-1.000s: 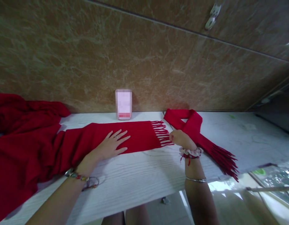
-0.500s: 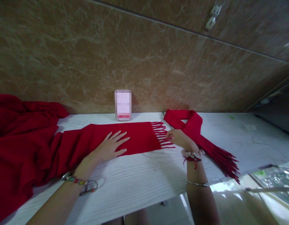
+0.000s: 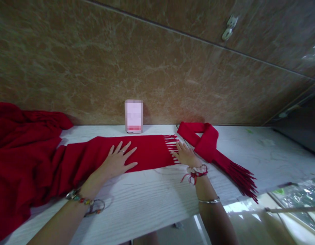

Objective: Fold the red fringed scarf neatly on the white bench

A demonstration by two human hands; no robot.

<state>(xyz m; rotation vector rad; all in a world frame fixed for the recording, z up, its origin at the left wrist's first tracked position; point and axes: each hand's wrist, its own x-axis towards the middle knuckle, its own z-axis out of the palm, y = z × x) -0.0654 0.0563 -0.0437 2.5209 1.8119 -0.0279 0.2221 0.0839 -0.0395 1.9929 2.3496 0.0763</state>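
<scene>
A red scarf (image 3: 149, 153) lies flat across the white table, its fringe at the right end and its bunched bulk at the left. My left hand (image 3: 119, 160) rests on it, fingers spread, palm down. Over the fringe is my right hand (image 3: 185, 154), fingers stretched out and touching the strands, which it partly covers. Just right of that hand a second red scarf (image 3: 207, 143) is folded in a loop, with its fringe pointing toward the table's front right edge.
A phone (image 3: 134, 116) with a blurred screen leans upright against the brown marbled wall (image 3: 96, 68). The white table (image 3: 147, 190) runs along that wall, its front edge near me. At the far right stands a dark object (image 3: 300, 129).
My right hand has gone from fingers curled at the fringe tips to stretched flat over the fringe, shifting slightly left. My left hand stays spread on the scarf.
</scene>
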